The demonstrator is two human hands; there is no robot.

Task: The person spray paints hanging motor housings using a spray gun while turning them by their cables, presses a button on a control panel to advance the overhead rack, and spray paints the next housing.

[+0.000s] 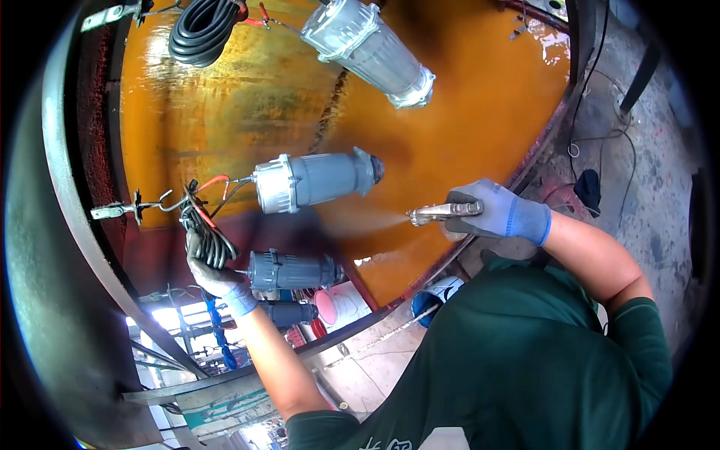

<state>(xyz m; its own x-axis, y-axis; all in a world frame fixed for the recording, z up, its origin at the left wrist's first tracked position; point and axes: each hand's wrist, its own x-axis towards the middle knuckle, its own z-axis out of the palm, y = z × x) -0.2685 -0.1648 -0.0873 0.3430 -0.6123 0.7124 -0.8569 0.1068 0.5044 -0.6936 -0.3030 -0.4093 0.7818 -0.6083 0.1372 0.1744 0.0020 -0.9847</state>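
Observation:
My right hand, in a blue-grey glove, is closed around a metal spray gun. A pale mist fans out leftward from its nozzle, toward the lower right of a hanging motor. That motor is grey along its body and shiny silver at its left end. My left hand, also gloved, grips a looped bundle of black cable below the motor's hook. Another motor, silver all over, hangs farther away with its own cable coil. A grey motor hangs nearer, just right of my left hand.
Behind the motors stands an orange-stained, wet-looking panel with a dark red edge. A curved metal rail with hooks runs down the left. Buckets, one white and one blue inside, stand low. Thin cables trail across the concrete floor.

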